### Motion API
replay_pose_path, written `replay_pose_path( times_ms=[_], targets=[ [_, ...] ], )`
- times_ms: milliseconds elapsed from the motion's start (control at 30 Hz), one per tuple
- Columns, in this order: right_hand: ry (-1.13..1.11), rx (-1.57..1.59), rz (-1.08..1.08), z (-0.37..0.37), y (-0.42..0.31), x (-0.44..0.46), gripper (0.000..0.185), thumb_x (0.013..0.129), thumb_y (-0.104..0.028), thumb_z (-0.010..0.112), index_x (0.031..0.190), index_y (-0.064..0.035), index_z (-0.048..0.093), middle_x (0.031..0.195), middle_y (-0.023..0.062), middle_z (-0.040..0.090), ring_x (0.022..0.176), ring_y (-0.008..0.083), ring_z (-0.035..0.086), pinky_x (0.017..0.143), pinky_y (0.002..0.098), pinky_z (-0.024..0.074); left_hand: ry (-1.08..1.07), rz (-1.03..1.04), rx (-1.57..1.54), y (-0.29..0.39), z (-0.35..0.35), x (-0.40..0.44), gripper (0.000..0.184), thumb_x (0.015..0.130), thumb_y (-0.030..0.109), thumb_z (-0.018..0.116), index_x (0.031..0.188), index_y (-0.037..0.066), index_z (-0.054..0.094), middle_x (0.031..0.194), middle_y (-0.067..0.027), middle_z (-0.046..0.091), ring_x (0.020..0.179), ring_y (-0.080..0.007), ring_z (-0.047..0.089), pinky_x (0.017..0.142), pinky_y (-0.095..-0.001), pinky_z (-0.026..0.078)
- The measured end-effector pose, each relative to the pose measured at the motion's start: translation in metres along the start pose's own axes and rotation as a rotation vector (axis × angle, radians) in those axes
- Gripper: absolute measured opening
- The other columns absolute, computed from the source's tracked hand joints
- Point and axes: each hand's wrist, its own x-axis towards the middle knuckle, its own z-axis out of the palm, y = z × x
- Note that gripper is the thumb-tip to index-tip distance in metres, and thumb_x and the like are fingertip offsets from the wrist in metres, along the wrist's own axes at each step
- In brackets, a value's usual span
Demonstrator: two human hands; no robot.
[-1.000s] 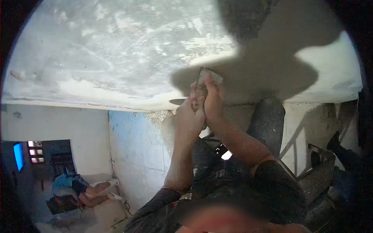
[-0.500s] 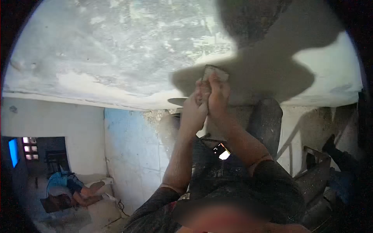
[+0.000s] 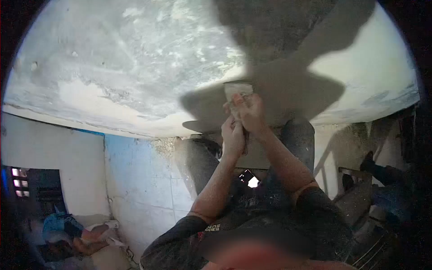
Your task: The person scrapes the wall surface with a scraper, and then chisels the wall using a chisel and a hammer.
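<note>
Against a patchy white and grey plastered surface [image 3: 148,67] I hold a scraper [image 3: 238,89] with a wide, flat, pale blade. My left hand [image 3: 233,137] is wrapped round its lower part, where the handle is mostly hidden by the fingers. Just above it, my right hand [image 3: 248,111] grips the scraper too, with fingers pressed on the blade. The blade's far edge seems to lie on the plaster, inside the dark shadow of my head and arms.
At the lower left a person in blue [image 3: 63,229] is near a dark doorway [image 3: 45,191]. Beside my legs runs a blue and white wall [image 3: 139,171]. On the right are a wooden frame [image 3: 355,173] and another person's dark-clothed leg [image 3: 382,173].
The scraper and both hands have shifted slightly left and down in the picture, and the blade is now straighter. My whole view has turned a little, moving the shadow left.
</note>
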Motion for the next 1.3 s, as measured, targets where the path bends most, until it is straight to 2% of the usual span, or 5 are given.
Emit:
replay_pose_path(
  times_ms=[433,467,600,700,1300],
  targets=[
    [0.047,-0.118,-0.027,0.065,0.022,-0.003,0.030,0.093,-0.029,0.052,0.078,-0.0028,0.059,0.066,0.0043,0.061,0.055,0.0088,0.056,0.048,0.0249,0.0448,0.049,-0.030,-0.046,-0.026,-0.059,0.003,0.029,0.092,0.022,0.048,0.088,-0.005,0.058,0.064,-0.0038,0.057,0.056,-0.0081,0.050,0.048,-0.0268,0.039],
    [0.050,-0.144,-0.058,0.065,0.025,-0.003,0.030,0.093,-0.028,0.052,0.080,-0.0023,0.059,0.066,0.0041,0.061,0.055,0.0093,0.056,0.049,0.0250,0.0449,0.118,0.175,0.053,-0.026,-0.054,0.008,0.036,0.094,0.030,0.047,0.089,-0.004,0.059,0.059,-0.0029,0.054,0.050,-0.0082,0.048,0.044,-0.0272,0.037],
    [0.112,-0.102,0.039,0.075,0.013,-0.005,0.030,0.093,-0.027,0.052,0.079,-0.0019,0.060,0.066,0.0035,0.061,0.057,0.0105,0.057,0.050,0.0255,0.0448,0.021,-0.147,-0.044,-0.017,-0.064,0.006,0.038,0.095,0.032,0.045,0.091,-0.003,0.059,0.061,-0.0050,0.056,0.049,-0.0085,0.049,0.044,-0.0258,0.038],
    [0.118,-0.115,0.112,0.077,0.009,-0.004,0.030,0.092,-0.025,0.053,0.076,-0.0013,0.061,0.064,0.0034,0.061,0.057,0.0113,0.057,0.051,0.0258,0.0450,0.116,0.052,-0.072,-0.018,-0.057,0.010,0.035,0.094,0.031,0.047,0.088,-0.002,0.059,0.062,-0.0050,0.057,0.046,-0.0077,0.048,0.041,-0.0251,0.037],
    [0.062,-0.394,0.132,0.055,0.001,0.007,0.038,0.088,-0.037,0.058,0.074,-0.0023,0.060,0.061,0.0042,0.061,0.048,0.0105,0.054,0.044,0.0260,0.0423,0.202,-0.072,-0.405,-0.022,-0.015,0.010,0.046,0.093,0.034,0.050,0.115,-0.006,0.050,0.085,-0.0085,0.060,0.074,-0.0091,0.054,0.063,-0.0246,0.044]
  ],
)
